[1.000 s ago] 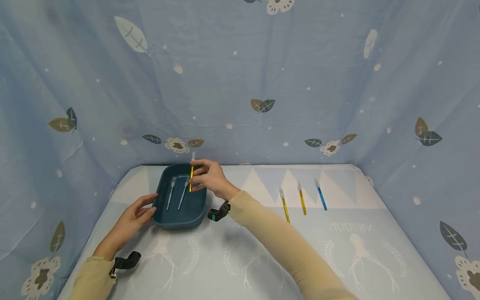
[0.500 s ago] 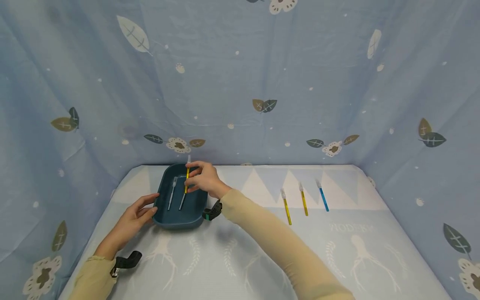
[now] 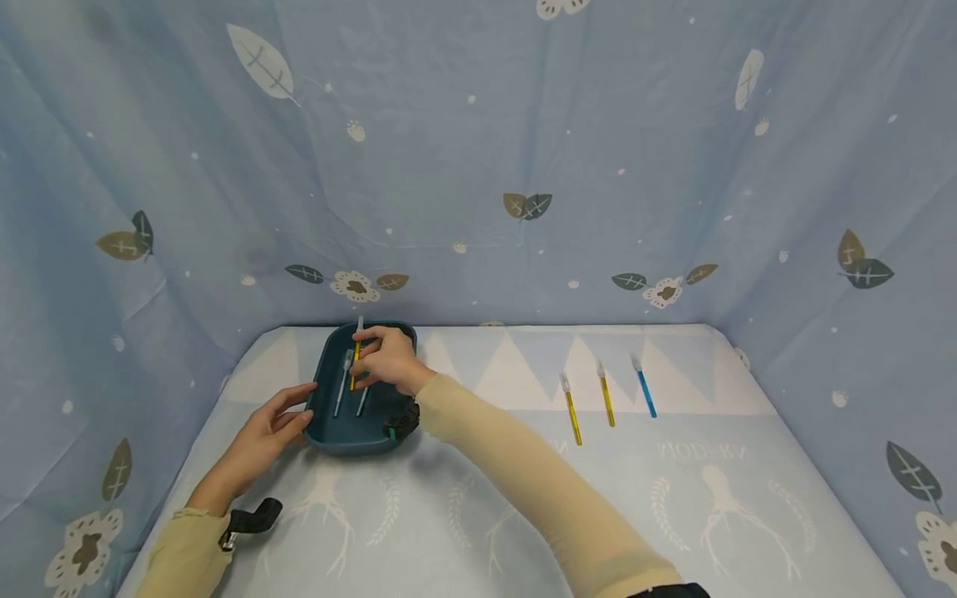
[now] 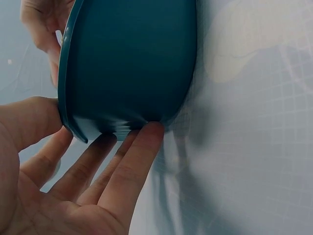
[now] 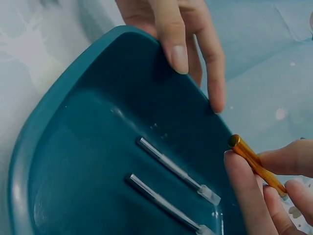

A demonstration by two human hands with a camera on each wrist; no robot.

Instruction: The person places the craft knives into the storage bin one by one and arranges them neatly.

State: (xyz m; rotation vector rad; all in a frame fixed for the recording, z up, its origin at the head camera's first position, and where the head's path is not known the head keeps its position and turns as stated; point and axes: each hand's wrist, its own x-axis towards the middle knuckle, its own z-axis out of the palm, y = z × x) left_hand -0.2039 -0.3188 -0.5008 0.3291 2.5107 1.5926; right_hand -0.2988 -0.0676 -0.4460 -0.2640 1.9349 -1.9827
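In the head view, a deep teal plastic tray (image 3: 389, 419) stands on the left of the table. Two silver capped craft knives (image 5: 166, 161) lie side by side on its floor. My left hand (image 3: 265, 436) holds the tray's left side, thumb at the rim and fingers against the outer wall (image 4: 132, 73). Above the tray, my right hand (image 3: 389, 361) pinches a yellow craft knife (image 5: 254, 161) between thumb and fingers. That knife stands nearly upright in the head view, its clear cap at the top.
Two yellow craft knives (image 3: 571, 411) (image 3: 606, 397) and a blue one (image 3: 646, 390) lie apart on the right half of the patterned table cover (image 3: 463, 465). A blue patterned curtain (image 3: 463, 166) hangs close behind the table and along both sides.
My right hand has moved left over the tray with the yellow craft knife, from near its right side to above the silver ones. The left hand has stayed at the tray.
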